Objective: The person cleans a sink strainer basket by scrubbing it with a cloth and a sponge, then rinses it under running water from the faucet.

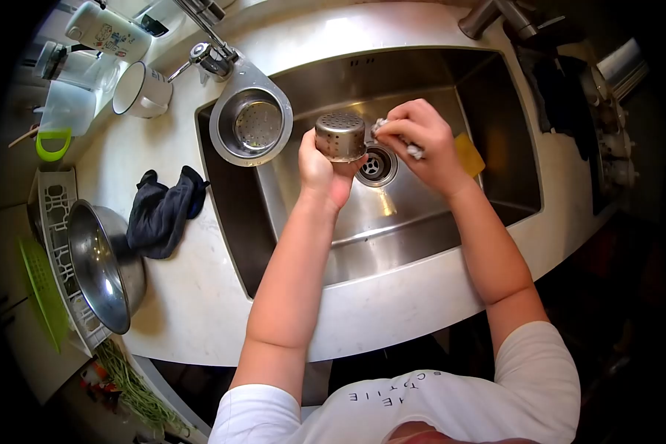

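Observation:
My left hand [322, 172] is closed round a perforated metal sink strainer basket [340, 139], its holed base facing up and brownish marks along its side. To the right of it, my right hand [425, 140] pinches a crumpled whitish-grey wad [379, 127], whose material I cannot make out. A small gap seems to separate the wad from the basket. Both hands are above the stainless steel sink [414, 240], near its round drain [378, 166]. A yellow sponge or cloth [469, 155] lies in the sink behind my right wrist.
A metal strainer caddy [285, 122] hangs over the sink's left corner beside a faucet [211, 59]. On the left counter are a dark cloth [163, 214], a white mug [146, 92] and a tilted steel bowl [96, 259] in a rack [58, 194]. Another tap [485, 18] stands back right.

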Available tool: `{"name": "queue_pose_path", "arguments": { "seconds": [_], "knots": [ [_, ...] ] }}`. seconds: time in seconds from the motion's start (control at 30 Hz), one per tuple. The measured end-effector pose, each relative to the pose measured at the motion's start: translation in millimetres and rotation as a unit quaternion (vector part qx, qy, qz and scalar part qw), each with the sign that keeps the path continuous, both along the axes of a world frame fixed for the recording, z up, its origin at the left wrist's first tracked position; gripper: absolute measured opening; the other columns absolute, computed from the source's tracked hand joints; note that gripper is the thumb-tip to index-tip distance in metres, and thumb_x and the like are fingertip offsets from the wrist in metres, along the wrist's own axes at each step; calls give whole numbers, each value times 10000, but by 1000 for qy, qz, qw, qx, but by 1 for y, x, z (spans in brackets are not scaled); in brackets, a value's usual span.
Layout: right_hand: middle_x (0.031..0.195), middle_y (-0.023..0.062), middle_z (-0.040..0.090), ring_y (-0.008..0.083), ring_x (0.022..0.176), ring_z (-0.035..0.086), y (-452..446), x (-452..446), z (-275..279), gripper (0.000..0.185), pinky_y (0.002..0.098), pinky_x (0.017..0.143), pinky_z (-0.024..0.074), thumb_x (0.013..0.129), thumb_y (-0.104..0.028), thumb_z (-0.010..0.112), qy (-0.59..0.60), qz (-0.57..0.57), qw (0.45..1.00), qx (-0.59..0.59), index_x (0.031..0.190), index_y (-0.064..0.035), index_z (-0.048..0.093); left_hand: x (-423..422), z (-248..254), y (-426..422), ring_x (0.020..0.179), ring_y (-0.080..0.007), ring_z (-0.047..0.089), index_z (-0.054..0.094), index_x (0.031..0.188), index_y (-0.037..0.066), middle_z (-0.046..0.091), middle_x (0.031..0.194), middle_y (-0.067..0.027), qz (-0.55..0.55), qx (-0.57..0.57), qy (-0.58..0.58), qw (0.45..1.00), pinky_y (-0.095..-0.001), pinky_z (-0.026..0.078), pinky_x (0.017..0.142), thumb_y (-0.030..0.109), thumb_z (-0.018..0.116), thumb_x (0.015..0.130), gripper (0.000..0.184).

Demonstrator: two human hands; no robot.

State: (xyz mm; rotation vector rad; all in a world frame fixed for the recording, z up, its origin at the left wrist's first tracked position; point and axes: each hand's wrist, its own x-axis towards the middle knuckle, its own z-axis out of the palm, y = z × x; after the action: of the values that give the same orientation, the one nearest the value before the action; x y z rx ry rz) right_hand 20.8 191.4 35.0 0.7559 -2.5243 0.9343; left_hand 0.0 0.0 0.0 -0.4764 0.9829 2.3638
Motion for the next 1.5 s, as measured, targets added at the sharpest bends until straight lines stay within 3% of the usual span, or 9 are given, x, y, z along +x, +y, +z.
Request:
{"name": "queue_pose_path", "arguments": {
  "seconds": [0.07,0.47,0.77,0.97,1.23,1.27,1.3,1.4,1.5],
  "knots": [
    [935,77,636,249,852,610,-10,2,2,299,363,732,529,701,-3,788,17,-64,988,-141,977,-88,710,1,16,0,938,-266,654,573,1102,61,651,1035,-116,34,-39,-30,998,-455,570,768,668,281,967,687],
    [888,57,597,236,797,584,-31,7,13,338,335,658,495,627,23,796,66,-14,995,-71,936,-102,738,0,11,6,1046,-247,628,592,1133,91,655,1110,-101,6,121,-26,992,-442,511,918,556,235,1035,594],
    [817,35,597,208,711,585,-43,9,14,185,325,592,492,668,-13,767,44,-73,992,-94,807,-113,695,5,26,23,893,-129,566,522,1137,114,542,969,-25,96,-119,143,978,-314,483,806,417,385,1058,341],
    [772,33,596,211,679,578,-46,9,20,171,323,577,479,679,-26,764,64,-120,987,-86,807,-113,692,7,9,30,950,-266,543,512,1081,41,549,1041,-140,28,-383,304,872,-374,431,881,390,289,1077,414],
    [810,80,608,240,743,612,-34,2,21,62,338,661,497,815,-43,700,-21,-189,964,-184,873,-48,677,12,12,33,967,-227,558,531,1066,44,567,1021,-136,-89,-254,239,933,-341,414,902,370,321,1051,388],
    [844,92,609,243,766,615,-33,2,19,49,337,689,497,854,-56,675,-53,-181,962,-199,898,-36,670,12,7,33,847,-80,539,570,1121,152,586,976,6,-96,-224,190,951,-238,425,702,444,349,1035,377],
    [879,105,611,246,790,618,-31,2,16,57,336,716,498,892,-69,650,-86,-172,958,-213,924,-24,664,11,10,30,847,-80,539,570,1121,152,586,976,6,-97,-223,191,951,-238,425,702,444,349,1035,377],
    [926,100,611,217,842,614,-25,3,7,150,322,772,484,949,-149,615,-124,-162,944,-260,963,-6,656,7,40,13,1067,-121,538,512,1291,127,578,1139,-13,-144,-67,144,977,-267,428,856,429,548,955,453],
    [926,82,614,183,864,607,-18,2,4,210,307,798,473,971,-204,600,-136,-165,928,-305,970,-1,653,6,44,9,1122,-154,535,488,1308,82,564,1165,-45,-172,-162,236,943,-296,432,935,328,721,854,566]
  ]
}}
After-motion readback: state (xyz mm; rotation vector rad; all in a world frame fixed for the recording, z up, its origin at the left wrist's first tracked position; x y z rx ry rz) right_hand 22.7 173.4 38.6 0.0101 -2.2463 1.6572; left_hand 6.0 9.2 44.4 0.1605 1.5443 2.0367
